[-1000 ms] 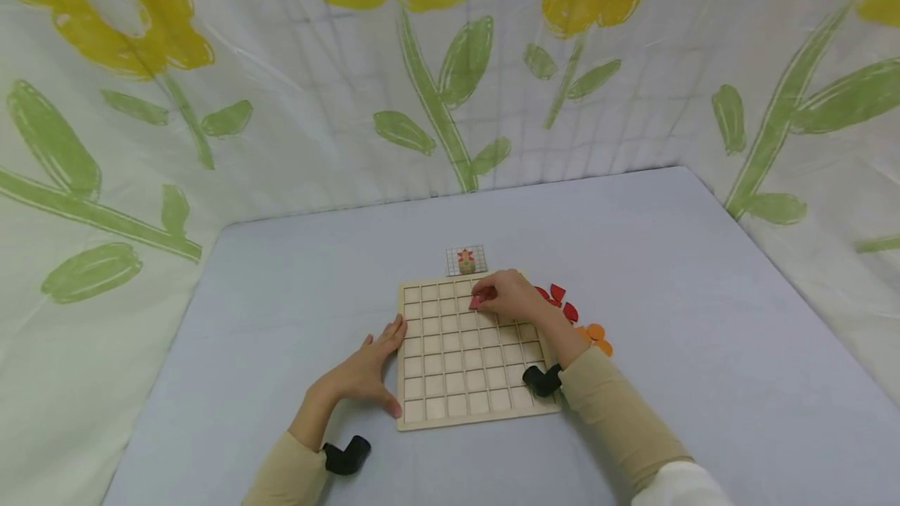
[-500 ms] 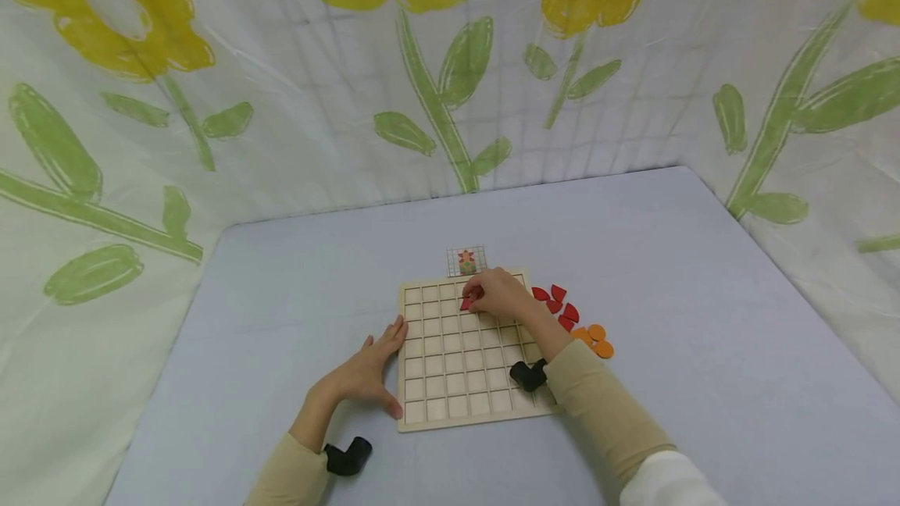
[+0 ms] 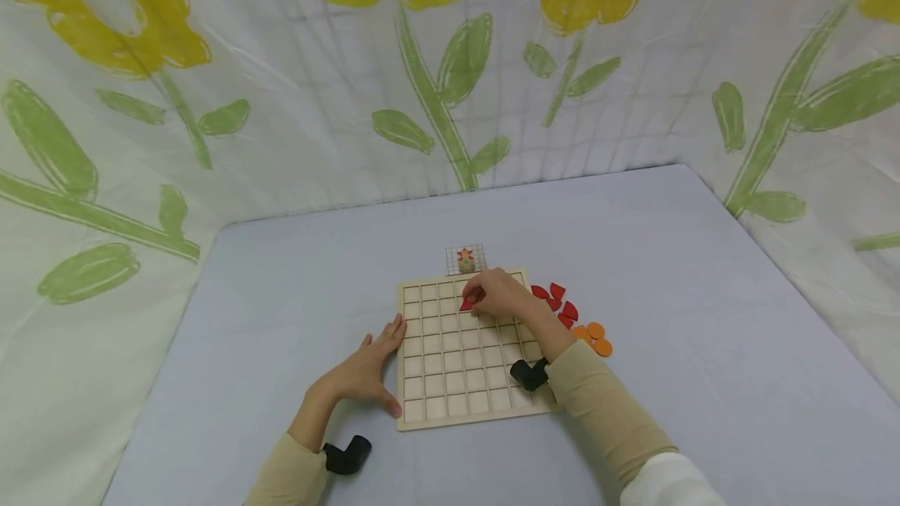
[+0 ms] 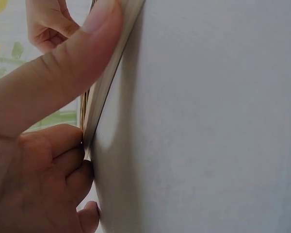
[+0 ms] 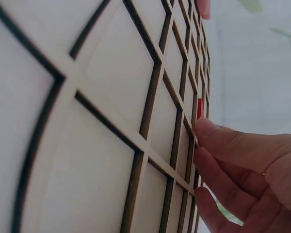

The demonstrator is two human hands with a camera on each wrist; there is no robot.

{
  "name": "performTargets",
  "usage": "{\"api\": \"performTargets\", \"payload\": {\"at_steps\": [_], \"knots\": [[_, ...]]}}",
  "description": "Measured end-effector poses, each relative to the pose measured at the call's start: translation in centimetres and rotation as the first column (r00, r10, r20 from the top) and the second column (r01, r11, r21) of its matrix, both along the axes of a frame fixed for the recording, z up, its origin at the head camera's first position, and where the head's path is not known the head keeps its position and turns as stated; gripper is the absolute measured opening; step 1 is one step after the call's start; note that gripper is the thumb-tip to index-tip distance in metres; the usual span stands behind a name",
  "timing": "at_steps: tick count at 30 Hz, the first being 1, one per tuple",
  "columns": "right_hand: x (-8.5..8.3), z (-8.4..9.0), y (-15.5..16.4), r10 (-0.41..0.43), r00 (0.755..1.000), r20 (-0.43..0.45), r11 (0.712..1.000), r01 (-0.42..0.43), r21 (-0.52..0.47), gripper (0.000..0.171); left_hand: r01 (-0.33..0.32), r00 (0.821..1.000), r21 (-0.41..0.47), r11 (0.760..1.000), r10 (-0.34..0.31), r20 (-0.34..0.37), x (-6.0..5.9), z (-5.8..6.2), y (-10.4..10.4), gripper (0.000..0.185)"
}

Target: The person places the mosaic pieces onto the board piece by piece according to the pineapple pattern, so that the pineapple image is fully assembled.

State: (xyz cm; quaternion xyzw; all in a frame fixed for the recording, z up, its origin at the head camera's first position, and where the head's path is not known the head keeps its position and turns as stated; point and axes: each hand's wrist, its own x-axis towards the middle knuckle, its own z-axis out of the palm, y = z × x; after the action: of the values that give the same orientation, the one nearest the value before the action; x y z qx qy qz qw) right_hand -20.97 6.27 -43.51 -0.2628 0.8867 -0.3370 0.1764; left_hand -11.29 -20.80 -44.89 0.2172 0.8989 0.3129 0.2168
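A square pale wooden grid board (image 3: 451, 364) lies flat on the table. My left hand (image 3: 363, 369) rests against its left edge, fingers and thumb spread wide; in the left wrist view the thumb (image 4: 99, 29) presses the edge. Near the board's far side, my right hand (image 3: 498, 294) pinches a small red tile (image 3: 466, 304) at a cell in the second row from the top. The right wrist view has this tile edge-on at the fingertips (image 5: 205, 127), close over the grid. The fingers hide part of it, so I cannot tell its full shape.
Several loose red tiles (image 3: 570, 310) and orange tiles (image 3: 602, 347) lie right of the board. A small pattern card (image 3: 466, 259) with a coloured figure on a grid sits just beyond the far edge. A flower-printed curtain (image 3: 316, 123) stands behind the table.
Over the first half second my right hand shifted slightly left along the board with the red tile, then held almost still. My left hand has stayed at the left edge.
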Motion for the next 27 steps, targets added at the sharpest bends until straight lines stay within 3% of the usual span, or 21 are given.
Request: {"api": "performTargets", "payload": {"at_steps": [9,15,21,27], "knots": [[0.1,-0.3,0.1,0.010,0.999,-0.040,1.000,-0.009,0.008,0.026,-0.005,1.000,-0.003,1.000,0.005,0.009,0.1,0.2,0.2,0.131],[0.3,0.2,1.0,-0.003,1.000,-0.026,0.999,0.002,-0.036,0.026,-0.006,1.000,-0.005,1.000,0.006,0.009,0.1,0.2,0.3,0.130],[-0.2,0.7,4.4,-0.047,0.999,-0.023,0.996,0.045,-0.074,0.031,-0.011,1.000,-0.016,1.000,0.011,0.005,0.2,0.3,0.4,0.130],[-0.4,0.6,8.7,-0.170,0.985,-0.008,0.985,0.170,-0.039,0.030,-0.009,1.000,-0.020,1.000,0.009,0.000,0.1,0.3,0.3,0.131]]}}
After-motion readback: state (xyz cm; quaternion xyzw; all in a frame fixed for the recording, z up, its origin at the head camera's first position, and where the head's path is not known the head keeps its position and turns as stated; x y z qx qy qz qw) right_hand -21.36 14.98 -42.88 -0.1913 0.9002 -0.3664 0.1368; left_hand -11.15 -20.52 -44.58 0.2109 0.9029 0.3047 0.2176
